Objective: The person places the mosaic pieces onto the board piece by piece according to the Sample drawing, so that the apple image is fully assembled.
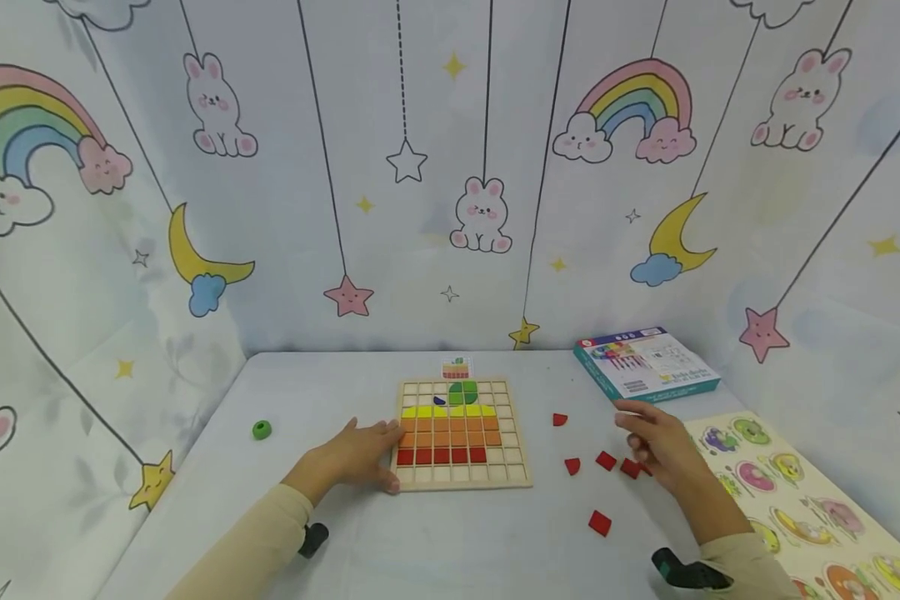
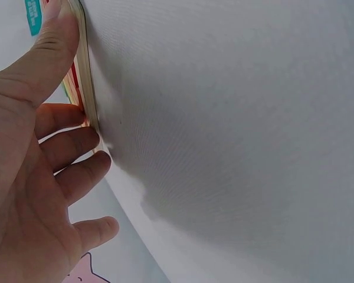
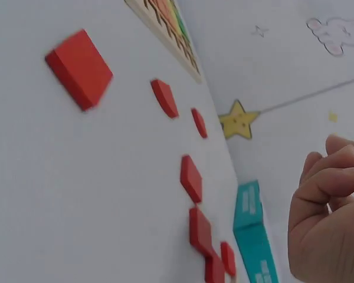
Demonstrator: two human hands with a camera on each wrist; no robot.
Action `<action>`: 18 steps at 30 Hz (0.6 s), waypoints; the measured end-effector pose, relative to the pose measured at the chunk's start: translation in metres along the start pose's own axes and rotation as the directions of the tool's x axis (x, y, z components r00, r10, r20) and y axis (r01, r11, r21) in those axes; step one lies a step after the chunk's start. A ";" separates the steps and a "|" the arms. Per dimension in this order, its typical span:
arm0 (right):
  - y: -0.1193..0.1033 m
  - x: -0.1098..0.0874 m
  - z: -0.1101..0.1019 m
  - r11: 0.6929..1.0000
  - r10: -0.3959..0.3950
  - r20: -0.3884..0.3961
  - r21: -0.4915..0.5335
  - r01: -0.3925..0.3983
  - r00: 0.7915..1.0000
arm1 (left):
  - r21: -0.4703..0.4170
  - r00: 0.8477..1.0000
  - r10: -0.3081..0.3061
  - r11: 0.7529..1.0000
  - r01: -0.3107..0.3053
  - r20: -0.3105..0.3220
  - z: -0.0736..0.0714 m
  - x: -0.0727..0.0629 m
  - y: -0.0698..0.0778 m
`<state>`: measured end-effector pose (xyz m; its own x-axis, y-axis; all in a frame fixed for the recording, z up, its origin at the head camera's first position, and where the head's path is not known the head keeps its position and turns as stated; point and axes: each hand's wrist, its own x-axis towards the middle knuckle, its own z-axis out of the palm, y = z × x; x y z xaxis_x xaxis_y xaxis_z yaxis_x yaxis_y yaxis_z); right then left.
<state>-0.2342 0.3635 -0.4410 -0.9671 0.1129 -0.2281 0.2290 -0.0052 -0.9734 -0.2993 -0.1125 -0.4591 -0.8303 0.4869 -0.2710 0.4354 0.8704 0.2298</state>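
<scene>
A wooden grid board lies mid-table, with rows of red, orange and yellow tiles and green and blue pieces near its top. My left hand touches the board's left edge, its fingers extended. In the left wrist view the thumb lies along the board's side, the other fingers lightly bent. Above the table on the right hovers my right hand, loosely curled, with nothing visible in it. Under and beside it are red square tiles and red rounded pieces. Another red square tile lies nearer the front.
Behind the board is a small picture card. A teal-edged box stands at the back right. An illustrated food sheet covers the right side of the table. Far left sits a green round piece.
</scene>
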 end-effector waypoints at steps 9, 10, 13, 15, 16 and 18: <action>0.013 0.011 -0.051 0.986 0.157 -0.132 0.075 -0.148 0.979 | 0.003 1.000 -0.007 1.000 0.007 0.000 0.004 0.000 -0.003; 0.015 0.013 -0.051 0.988 0.157 -0.149 0.034 -0.153 0.976 | 0.004 1.000 -0.005 1.000 0.005 -0.004 0.004 0.000 -0.003; 0.022 0.019 -0.047 0.975 0.139 -0.212 -0.144 -0.171 0.967 | 0.010 1.000 0.002 1.000 -0.001 -0.009 0.003 0.001 -0.003; 0.024 0.023 -0.044 0.948 0.104 -0.232 -0.271 -0.167 0.967 | 0.011 1.000 0.004 1.000 -0.004 -0.010 0.002 0.001 -0.002; 0.026 0.023 -0.042 0.935 0.090 -0.239 -0.316 -0.165 0.967 | 0.014 1.000 0.005 1.000 -0.005 -0.009 0.002 0.001 -0.002; 0.028 0.024 -0.040 0.910 0.067 -0.236 -0.384 -0.156 0.969 | 0.014 1.000 0.005 1.000 -0.005 -0.006 0.002 0.002 -0.001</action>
<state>-0.2471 0.4055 -0.4729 -0.8961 0.3437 -0.2810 0.4020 0.3594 -0.8422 -0.3003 -0.1123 -0.4615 -0.8304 0.4908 -0.2639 0.4442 0.8689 0.2184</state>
